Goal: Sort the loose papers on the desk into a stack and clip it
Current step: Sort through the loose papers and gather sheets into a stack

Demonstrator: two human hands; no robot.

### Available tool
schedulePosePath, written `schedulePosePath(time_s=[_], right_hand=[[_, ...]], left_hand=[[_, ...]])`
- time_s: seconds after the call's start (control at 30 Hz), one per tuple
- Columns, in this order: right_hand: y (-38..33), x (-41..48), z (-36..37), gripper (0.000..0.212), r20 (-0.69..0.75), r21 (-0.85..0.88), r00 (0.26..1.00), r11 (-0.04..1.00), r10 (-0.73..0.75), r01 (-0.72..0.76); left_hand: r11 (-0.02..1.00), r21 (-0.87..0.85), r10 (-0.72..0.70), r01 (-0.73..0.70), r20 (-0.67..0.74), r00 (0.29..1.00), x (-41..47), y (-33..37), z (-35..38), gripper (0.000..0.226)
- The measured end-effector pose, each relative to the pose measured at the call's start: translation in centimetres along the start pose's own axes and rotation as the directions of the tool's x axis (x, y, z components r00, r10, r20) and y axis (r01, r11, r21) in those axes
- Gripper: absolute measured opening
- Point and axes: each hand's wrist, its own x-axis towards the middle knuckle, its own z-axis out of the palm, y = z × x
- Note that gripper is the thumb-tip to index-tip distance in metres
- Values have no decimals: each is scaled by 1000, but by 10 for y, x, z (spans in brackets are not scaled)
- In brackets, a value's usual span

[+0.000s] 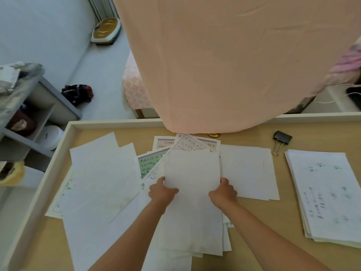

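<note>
At the centre of the frame the left hand (pixel 162 191) and the right hand (pixel 223 192) each grip a side edge of a bundle of white sheets (pixel 192 202), thumbs on top and fingers curled under, so both hands are closed on the paper. The bundle's long axis runs from the lower edge of the frame toward the top, and it lies over other paper on the desk (pixel 252 231). Loose white sheets (pixel 101 173) fan out to its left, some overlapping, the lowest nearly at the desk's raised rim (pixel 58 153). Printed grid sheets (pixel 187 143) and a green form (pixel 149 161) poke out beyond its far end, and more white sheets (pixel 248 169) lie just to its right. A squared-up stack (pixel 328 194) sits at the right of the frame, well apart from the hands, with a strip of bare desk between. The black binder clip (pixel 282 138) rests at upper right, just above that stack's top left corner, on the right hand's side. Any carry to the stack would likely go rightward over open wood, while a hanging peach cloth (pixel 224 65) crowds the far edge.
</note>
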Motion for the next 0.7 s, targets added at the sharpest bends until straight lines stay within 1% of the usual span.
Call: schedulePosePath(time_s=[0.07,0.13,0.17,0.23,0.3,0.33,0.37,0.4,0.43,0.47,0.5,0.53,0.57,0.6,0.63,0.67,0.7], right_hand=[[-1,-1,4,53,-34,37,999,999,24,-23],[-1,-5,10,45,-24,160,998,985,66,-62],[-1,-6,12,46,7,238,996,968,83,-83],[-2,-10,15,60,82,310,993,945,86,-107],[-1,-11,18,78,125,277,988,953,88,-120],[-1,-11,19,80,128,249,988,961,90,-119],[1,-12,20,78,123,217,988,969,91,-116],[3,-12,22,73,105,204,991,973,86,-106],[7,-12,23,65,74,205,994,975,76,-90],[11,-13,24,56,38,219,997,973,67,-74],[15,-14,22,46,-5,233,998,971,56,-53],[18,-16,20,37,-52,245,997,969,48,-34],[22,-17,17,33,-105,256,993,966,50,-22],[25,-18,13,31,-160,264,986,965,51,-7],[28,-19,9,30,-204,264,978,964,50,6],[30,-19,6,29,-229,264,972,964,45,18],[31,-20,4,27,-235,262,971,965,36,28]], left_hand=[[995,72,-68,72,-61,996,-11,3,7,80],[990,82,-107,115,-89,990,-17,0,11,82],[991,74,-102,109,-92,991,-18,-3,11,82],[994,33,-98,101,-73,992,-11,-10,6,81],[991,-106,-76,78,23,997,-1,-16,-3,78],[982,-178,-41,58,97,994,4,-19,-6,74],[980,-195,3,34,187,982,4,-19,-10,67],[986,-169,41,5,264,964,4,-21,-12,60],[994,-101,64,-34,308,949,5,-24,-13,56],[996,-41,93,-85,310,946,5,-27,-14,51],[989,36,128,-143,277,952,3,-28,-17,45],[969,133,179,-206,194,965,3,-31,-20,41],[940,241,226,-240,87,970,4,-35,-25,41],[922,306,252,-237,-7,968,6,-41,-31,45],[930,308,238,-203,-80,968,8,-46,-36,53],[953,261,187,-153,-112,976,12,-52,-39,61],[972,205,141,-116,-115,983,13,-54,-43,67]])
